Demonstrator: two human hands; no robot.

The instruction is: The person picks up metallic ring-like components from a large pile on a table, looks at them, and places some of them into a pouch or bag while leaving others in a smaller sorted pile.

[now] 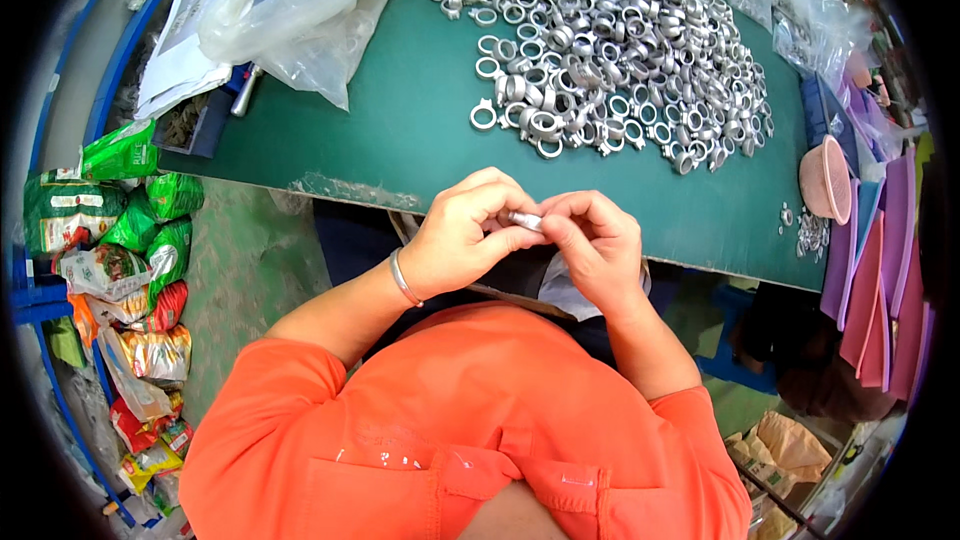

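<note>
Between my two hands, just over the near edge of the green table [400, 140], is a small silver metal ring [525, 221], seen edge-on. My left hand [465, 225], with a bangle at the wrist, pinches it from the left. The fingertips of my right hand [597, 245] close on its right end. Part of the ring is hidden by my fingers. Beyond my hands spreads a large heap of similar silver metal rings [600, 50], many with a small lug on the side.
Clear plastic bags [310, 20] and papers [190, 40] lie at the table's far left. On the right stand a pink basket [826, 180], a few small metal pieces [812, 234] and purple and pink bins [880, 270]. Colourful packets [140, 240] fill a rack at left.
</note>
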